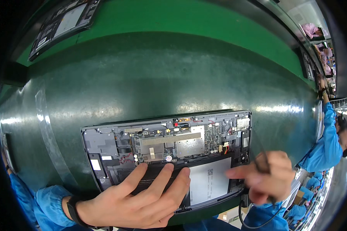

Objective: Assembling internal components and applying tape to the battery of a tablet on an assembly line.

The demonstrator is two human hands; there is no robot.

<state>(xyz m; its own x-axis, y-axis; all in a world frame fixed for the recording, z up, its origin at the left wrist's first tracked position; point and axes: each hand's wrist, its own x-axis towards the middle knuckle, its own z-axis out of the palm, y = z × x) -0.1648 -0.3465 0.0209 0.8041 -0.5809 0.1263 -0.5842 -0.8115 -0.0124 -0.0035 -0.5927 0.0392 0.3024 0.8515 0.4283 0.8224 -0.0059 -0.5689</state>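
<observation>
An opened tablet (191, 145) lies in front of me, its circuit board, shields, small wires and battery (208, 181) exposed. My left hand (142, 198) rests open on the lower middle of the device, fingers spread over the black part of the battery area. At the right side, my right hand (272, 177) is blurred by motion. Its index finger stretches to the right edge of the silvery battery while the other fingers curl. A thin dark blurred object (263, 159) crosses that hand; its kind cannot be made out.
A black cable (241, 215) loops below my right hand. Another opened device (61, 29) lies on the green surface at the far left, and one more (307, 63) at the far right. Clear tape (46, 119) runs along the table. A co-worker in a blue sleeve (320, 152) is at the right.
</observation>
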